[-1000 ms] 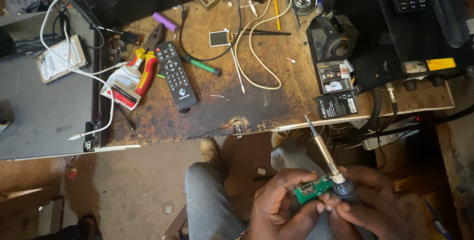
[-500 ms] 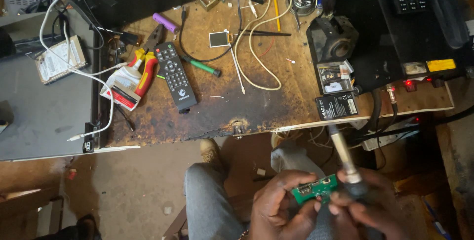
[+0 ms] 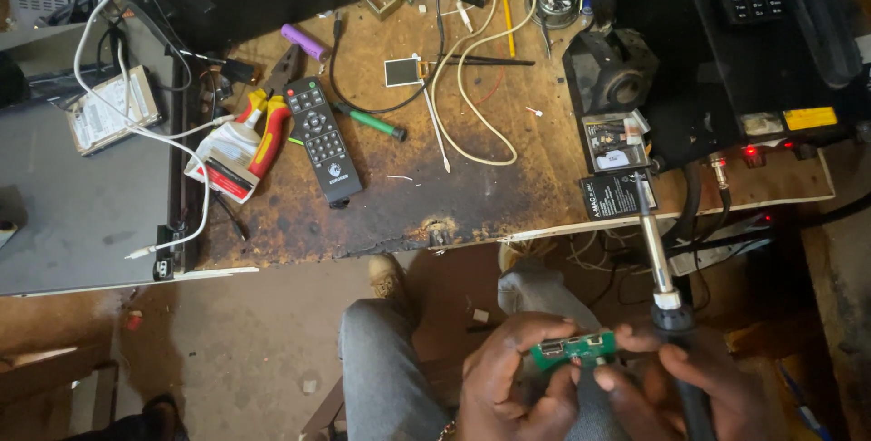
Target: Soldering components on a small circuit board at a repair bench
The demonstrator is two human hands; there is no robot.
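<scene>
Green circuit board [image 3: 573,349] pinched between both hands' fingers [image 3: 508,359].

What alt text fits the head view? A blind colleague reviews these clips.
Seen from above, a seated person's left hand holds a small green circuit board over their lap while the right hand grips a soldering iron, tip pointing away. Beyond lies a worn wooden bench with a black remote and loose wires.

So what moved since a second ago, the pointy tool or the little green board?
The soldering iron in the right hand swung its metal tip from leaning left to nearly upright. The left hand kept holding the green circuit board, and the bench clutter stayed put.
</scene>
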